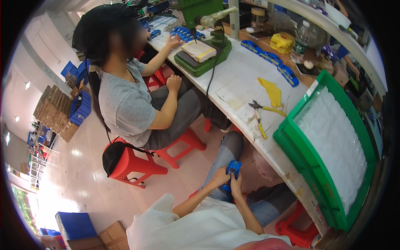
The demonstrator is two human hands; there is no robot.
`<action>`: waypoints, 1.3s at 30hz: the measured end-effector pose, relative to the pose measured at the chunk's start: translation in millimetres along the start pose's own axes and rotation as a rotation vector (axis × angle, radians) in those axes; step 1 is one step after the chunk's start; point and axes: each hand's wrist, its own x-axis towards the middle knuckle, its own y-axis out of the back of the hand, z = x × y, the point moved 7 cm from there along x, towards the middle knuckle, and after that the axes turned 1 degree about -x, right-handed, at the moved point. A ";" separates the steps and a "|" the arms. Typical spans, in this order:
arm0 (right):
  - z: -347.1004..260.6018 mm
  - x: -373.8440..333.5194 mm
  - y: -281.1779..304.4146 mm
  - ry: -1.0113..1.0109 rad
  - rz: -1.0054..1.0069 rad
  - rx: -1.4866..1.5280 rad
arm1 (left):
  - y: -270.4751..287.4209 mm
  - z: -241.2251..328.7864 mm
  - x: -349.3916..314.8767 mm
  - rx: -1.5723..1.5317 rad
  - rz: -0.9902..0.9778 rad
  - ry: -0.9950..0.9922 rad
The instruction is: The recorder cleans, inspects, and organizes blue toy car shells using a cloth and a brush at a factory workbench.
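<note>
Over my lap, both hands grip one small blue plastic part, shaped somewhat like a toy car body. My left hand closes on its left side. My right hand holds it from the right, fingers wrapped and thumb pressed against it. Part of the piece is hidden behind the fingers. Similar blue parts stand in a row along the back of the workbench. Yellow-handled cutting pliers lie on the bench, nearer to me than a yellow cloth.
A green tray with white plastic-wrapped material extends over the bench's right side. To the left, a co-worker sits beside a green scale. A red stool carries a black bag. A water bottle stands near the shelf.
</note>
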 end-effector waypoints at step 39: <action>24.0 10.6 4.5 0.015 0.059 -0.126 | 60.9 48.4 -21.9 0.099 0.350 -0.461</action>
